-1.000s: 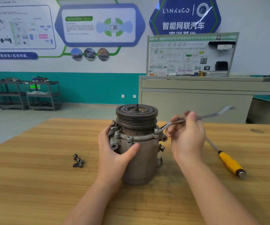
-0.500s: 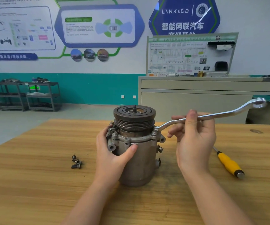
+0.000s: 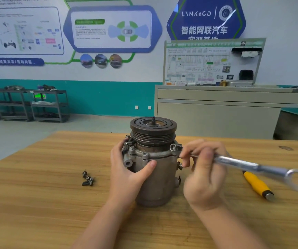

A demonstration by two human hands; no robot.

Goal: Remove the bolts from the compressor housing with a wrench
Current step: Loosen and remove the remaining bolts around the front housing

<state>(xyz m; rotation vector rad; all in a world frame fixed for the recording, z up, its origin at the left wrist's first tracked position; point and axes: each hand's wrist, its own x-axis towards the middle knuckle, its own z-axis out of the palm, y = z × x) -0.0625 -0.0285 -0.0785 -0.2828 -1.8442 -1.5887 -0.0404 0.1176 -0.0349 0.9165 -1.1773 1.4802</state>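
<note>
Head view looks down on the compressor housing (image 3: 154,175), standing upright on the wooden counter (image 3: 37,203) with its pulley end up.

The main risk, as I judge it, is the wrench (image 3: 241,163) slipping off the bolt (image 3: 173,147) on the housing's right flange. The ring end sits over that bolt, but the handle angles down and toward the camera, so an uneven pull could cock the ring, round the head or throw the knuckles into the flange. A hard pull could also twist or tip the housing if the bracing grip gives. The loose bolts (image 3: 87,178) left of the housing could roll if the counter is jarred.

The left hand (image 3: 132,172) wraps the housing's left side, fingers curled behind the flange and thumb pressed across the front. The right hand (image 3: 203,174), just right of the housing, is curled round the wrench shank close to the ring end, fingers folded over it; motion blur hides how firmly it grips. At least two more bolts still sit in the front flange. A yellow-handled screwdriver (image 3: 257,185) lies further right of the housing, under the wrench's free end.
</note>
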